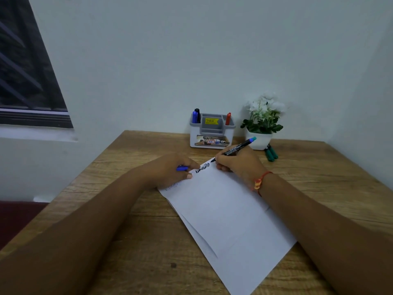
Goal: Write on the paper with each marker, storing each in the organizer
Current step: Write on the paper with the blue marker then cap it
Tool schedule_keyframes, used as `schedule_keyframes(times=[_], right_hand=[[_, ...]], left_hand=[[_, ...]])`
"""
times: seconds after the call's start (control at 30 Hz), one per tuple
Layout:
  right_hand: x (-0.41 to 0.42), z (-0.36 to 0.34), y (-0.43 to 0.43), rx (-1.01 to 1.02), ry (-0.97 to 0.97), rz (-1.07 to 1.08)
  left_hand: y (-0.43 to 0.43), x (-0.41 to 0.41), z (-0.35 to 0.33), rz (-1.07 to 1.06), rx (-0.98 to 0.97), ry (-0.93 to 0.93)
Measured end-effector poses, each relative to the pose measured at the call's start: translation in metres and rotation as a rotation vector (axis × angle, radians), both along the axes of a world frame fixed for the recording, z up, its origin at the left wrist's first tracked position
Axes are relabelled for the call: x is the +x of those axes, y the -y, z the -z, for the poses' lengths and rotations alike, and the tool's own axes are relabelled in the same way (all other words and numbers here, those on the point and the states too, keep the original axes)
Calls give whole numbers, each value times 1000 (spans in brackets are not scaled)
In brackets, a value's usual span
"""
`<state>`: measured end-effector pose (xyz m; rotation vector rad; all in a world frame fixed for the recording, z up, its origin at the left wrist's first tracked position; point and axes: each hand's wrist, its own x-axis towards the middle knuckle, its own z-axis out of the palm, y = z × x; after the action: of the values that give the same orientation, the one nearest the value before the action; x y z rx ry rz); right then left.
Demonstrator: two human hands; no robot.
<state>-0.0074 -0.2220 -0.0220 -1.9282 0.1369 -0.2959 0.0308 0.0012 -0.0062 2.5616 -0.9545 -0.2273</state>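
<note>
White paper lies slanted on the wooden table, with dark scribbled writing near its far edge. My right hand grips a black marker with a blue end, its tip touching the paper's far corner. My left hand rests on the paper's left corner and holds a blue cap. The grey and white organizer stands at the back, holding a blue marker, a black marker and a red marker.
A white pot of white flowers stands right of the organizer. Two green markers lie on the table in front of the pot. Walls close the back and right. A window is at the left.
</note>
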Motion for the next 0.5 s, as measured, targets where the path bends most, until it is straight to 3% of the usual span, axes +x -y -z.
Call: schedule_keyframes(times=[0.17,0.5], right_hand=[[8,-1,0,-149,-57,23],[8,-3,0,-210,-57,22]], left_hand=[[1,0,0,-15,6,-17],[0,1,-1,-15,-4,-44]])
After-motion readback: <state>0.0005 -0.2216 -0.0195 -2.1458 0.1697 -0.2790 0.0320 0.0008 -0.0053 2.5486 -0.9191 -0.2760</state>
